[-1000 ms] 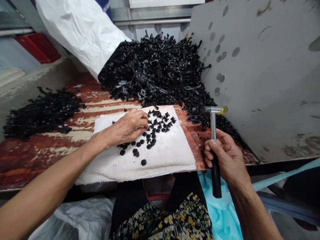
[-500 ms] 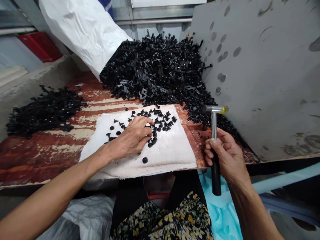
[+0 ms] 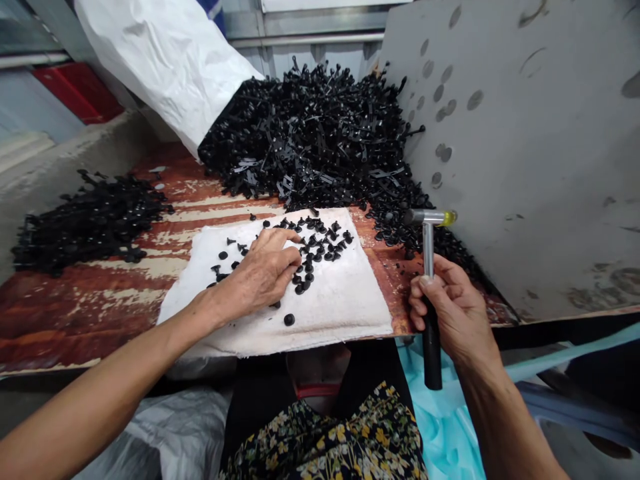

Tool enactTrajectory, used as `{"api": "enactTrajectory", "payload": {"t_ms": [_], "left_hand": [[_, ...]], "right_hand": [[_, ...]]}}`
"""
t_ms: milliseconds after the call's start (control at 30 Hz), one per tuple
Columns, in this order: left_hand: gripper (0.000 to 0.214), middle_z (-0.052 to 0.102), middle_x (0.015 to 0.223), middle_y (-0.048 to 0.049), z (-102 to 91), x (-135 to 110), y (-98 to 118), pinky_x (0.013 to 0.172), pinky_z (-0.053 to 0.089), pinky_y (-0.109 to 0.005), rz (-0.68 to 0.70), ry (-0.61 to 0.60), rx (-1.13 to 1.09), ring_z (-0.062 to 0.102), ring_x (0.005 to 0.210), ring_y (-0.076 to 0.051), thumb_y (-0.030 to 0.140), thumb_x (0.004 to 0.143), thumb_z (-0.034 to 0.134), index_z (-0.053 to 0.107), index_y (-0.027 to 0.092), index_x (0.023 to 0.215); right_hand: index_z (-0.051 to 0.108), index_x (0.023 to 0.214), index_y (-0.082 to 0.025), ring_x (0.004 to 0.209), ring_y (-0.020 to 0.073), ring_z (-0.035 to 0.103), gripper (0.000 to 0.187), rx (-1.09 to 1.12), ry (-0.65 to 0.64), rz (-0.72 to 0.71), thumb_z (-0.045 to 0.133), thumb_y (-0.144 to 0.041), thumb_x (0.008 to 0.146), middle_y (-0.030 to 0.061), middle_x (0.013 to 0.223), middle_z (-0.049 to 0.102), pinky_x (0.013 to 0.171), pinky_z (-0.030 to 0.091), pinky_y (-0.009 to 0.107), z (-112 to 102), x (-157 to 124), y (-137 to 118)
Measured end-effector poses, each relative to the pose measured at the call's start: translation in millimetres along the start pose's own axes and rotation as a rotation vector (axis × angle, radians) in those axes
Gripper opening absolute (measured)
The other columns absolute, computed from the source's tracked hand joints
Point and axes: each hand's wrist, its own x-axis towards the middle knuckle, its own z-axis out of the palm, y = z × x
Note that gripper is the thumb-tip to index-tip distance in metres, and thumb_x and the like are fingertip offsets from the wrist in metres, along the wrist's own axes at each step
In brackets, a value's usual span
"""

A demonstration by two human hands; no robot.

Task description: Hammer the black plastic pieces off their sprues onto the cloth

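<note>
On the rust-red table [image 3: 60, 313], a heap of black plastic fasteners [image 3: 320, 140] rises behind a white cloth [image 3: 345, 307]. The left hand [image 3: 255, 273], fingers spread, rests among loose fasteners [image 3: 320, 250] on the cloth, well apart from the right hand [image 3: 455, 310], clenched around an upright hammer [image 3: 428, 250].

Left hand [image 3: 260, 277] touches black, seemingly plastic rivets [image 3: 315, 247]; right hand [image 3: 453, 307] grips a hammer [image 3: 428, 250].

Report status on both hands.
Left hand on black plastic clips, white cloth beneath. Right hand gripping small hammer, head up. Large clip heap behind cloth.
</note>
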Motion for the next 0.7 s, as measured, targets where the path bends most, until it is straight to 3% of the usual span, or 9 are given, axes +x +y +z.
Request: {"api": "enactTrajectory", "payload": {"t_ms": [400, 700], "left_hand": [[0.036, 0.052, 0.132, -0.016, 2.1, -26, 33, 0.105, 0.04, -0.058, 0.118, -0.002, 0.179, 0.041, 0.128, -0.035, -0.005, 0.076, 0.047, 0.067, 0.017, 0.097], [0.015, 0.056, 0.129, -0.015, -4.6, -54, 31, 0.105, 0.043, -0.055, 0.078, 0.162, 0.054, 0.047, 0.125, -0.031, 0.01, 0.088, 0.055, 0.062, 0.019, 0.098]], "right_hand": [[0.053, 0.11, -0.024, 0.038, 0.0073, 0.045, 0.045, 0.019, 0.002, 0.011, 0.076, -0.036, 0.074, -0.0103, 0.059, 0.057, 0.029, 0.04, 0.017, -1, 0, 0], [0.053, 0.113, -0.023, 0.039, 0.0077, 0.044, 0.047, 0.013, 0.006, 0.011, 0.076, -0.036, 0.074, -0.0101, 0.06, 0.057, 0.029, 0.041, 0.017, -1, 0, 2]]}}
